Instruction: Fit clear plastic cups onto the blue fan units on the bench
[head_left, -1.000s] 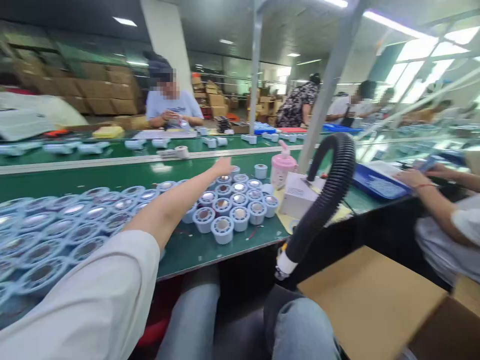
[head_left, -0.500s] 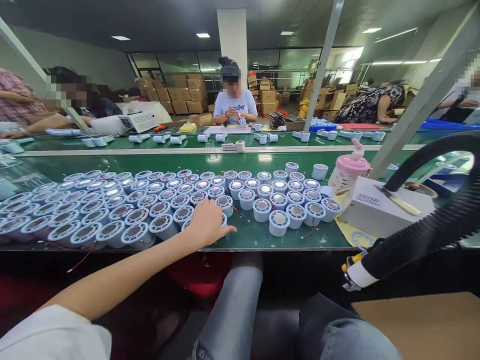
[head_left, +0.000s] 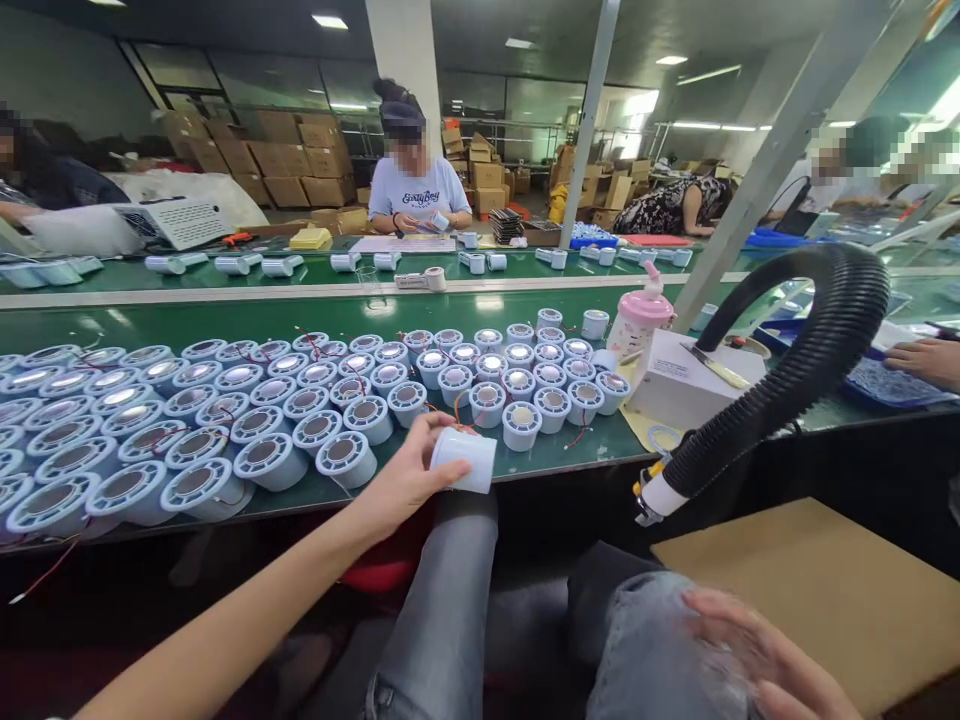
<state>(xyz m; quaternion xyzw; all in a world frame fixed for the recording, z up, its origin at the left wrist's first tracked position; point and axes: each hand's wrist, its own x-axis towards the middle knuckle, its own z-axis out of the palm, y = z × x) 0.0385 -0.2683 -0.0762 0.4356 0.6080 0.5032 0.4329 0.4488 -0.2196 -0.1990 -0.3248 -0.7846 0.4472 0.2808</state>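
**One housing lifted off the bench edge**

Half a second ago the left hand (head_left: 409, 478) lay flat among the front row of parts; now it has drawn back toward the body with one pale-blue round housing (head_left: 465, 458) clamped between thumb and fingers, held on its side just past the near edge of the green workbench (head_left: 225, 310), above the lap.

Left of it, the rows of matching housings (head_left: 187, 420) stand close-packed, open faces up, thin red wires trailing between some. Farther right stand a pink-capped bottle (head_left: 637, 318) and a white box (head_left: 686, 385), then a black corrugated hose (head_left: 787, 370) arching down over the bench edge.

The housing looks like light, rigid moulded plastic with a smooth wall, so likely a little slippery; a hold across the cylindrical side, as now, seems safest, keeping clear of the open face and any loose wire, which could snag on neighbours.

The right hand (head_left: 757, 660) rests blurred on the knee at the lower right, fingers spread and holding nothing, beside a brown cardboard sheet (head_left: 825, 590).
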